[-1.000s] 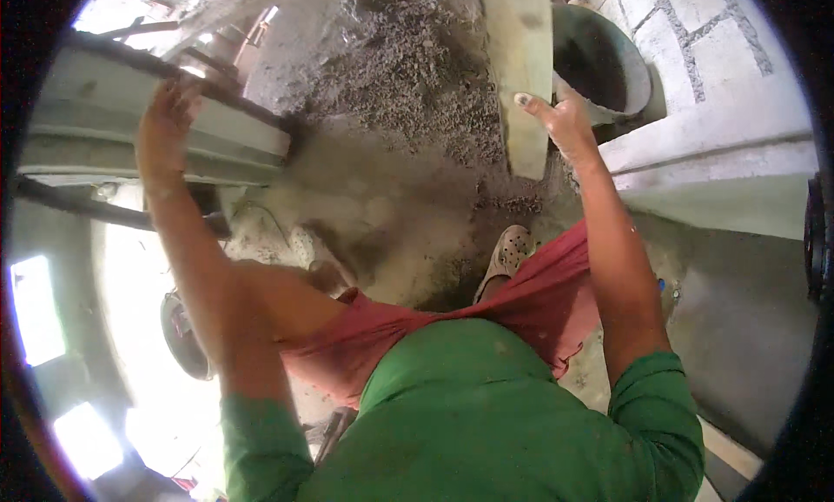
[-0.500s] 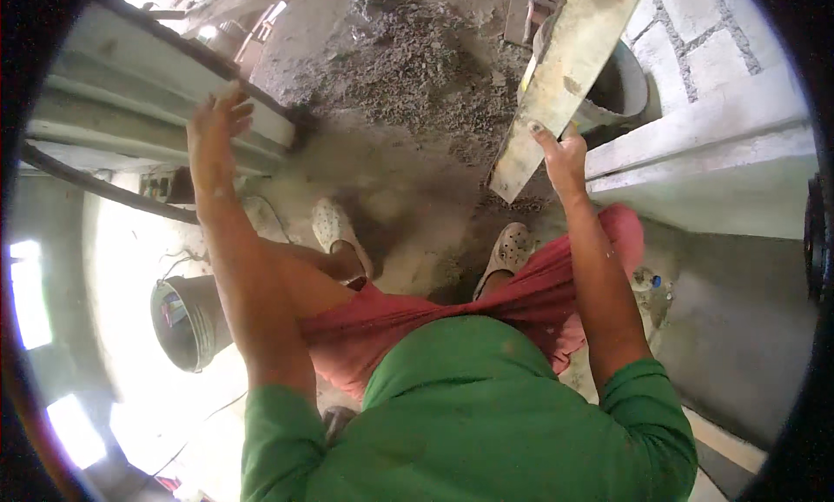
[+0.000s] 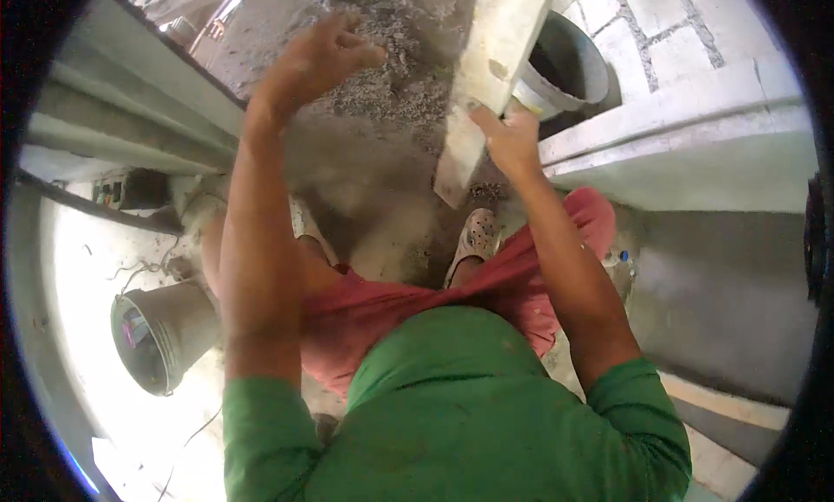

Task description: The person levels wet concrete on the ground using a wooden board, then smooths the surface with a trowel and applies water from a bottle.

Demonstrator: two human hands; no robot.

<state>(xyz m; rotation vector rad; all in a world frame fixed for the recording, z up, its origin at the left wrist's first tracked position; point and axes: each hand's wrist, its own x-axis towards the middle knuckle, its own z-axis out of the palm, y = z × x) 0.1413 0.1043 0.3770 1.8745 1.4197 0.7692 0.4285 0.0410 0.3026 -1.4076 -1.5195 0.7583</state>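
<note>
My right hand (image 3: 508, 137) grips the edge of a long pale wooden board (image 3: 491, 59), thumb on its upper face. The board tilts from the upper edge of the view down toward my right foot, and its far end is cut off. Nothing is in my left hand (image 3: 317, 59), which hangs in the air with its fingers apart, over a patch of grey rubble (image 3: 391, 85) on the floor. Just beyond my right hand, next to the board, stands a grey bucket (image 3: 578, 67) with a dark inside.
A pale ledge (image 3: 678, 128) runs along the right, below a block wall (image 3: 669, 33). On the left are a ridged pale panel (image 3: 139, 102) and a tipped bucket (image 3: 165, 337) with small items inside. A cable lies nearby. My clogs (image 3: 478, 232) rest on the dusty floor.
My left hand has swung rightward from the left panel to above the rubble. The view has shifted, so the board and my right hand appear further left; the grip stays.
</note>
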